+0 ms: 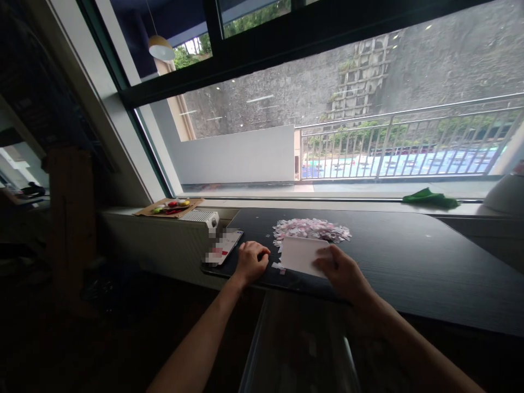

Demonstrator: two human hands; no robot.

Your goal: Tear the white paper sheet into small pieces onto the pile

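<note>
A pale, flat rectangular card (302, 254) is gripped at its right edge by my right hand (341, 267), whose fingers are slightly smeared by motion. Just behind the card lies a heap of small white and pink paper scraps (313, 228), partly hidden by it. A few loose scraps (279, 266) sit by the card's lower left corner. My left hand (251, 261) rests near the front edge of the black table (393, 251), left of the card, its fingers curled with nothing visible in them. Left of that hand lies a phone (229, 245), partly pixelated.
Under the table edge, between my forearms, stands a clear plastic container (303, 338). A cardboard sheet with small colourful items (174, 206) and a white slatted device (202, 218) lie at the left. On the windowsill is a green cloth (429, 198).
</note>
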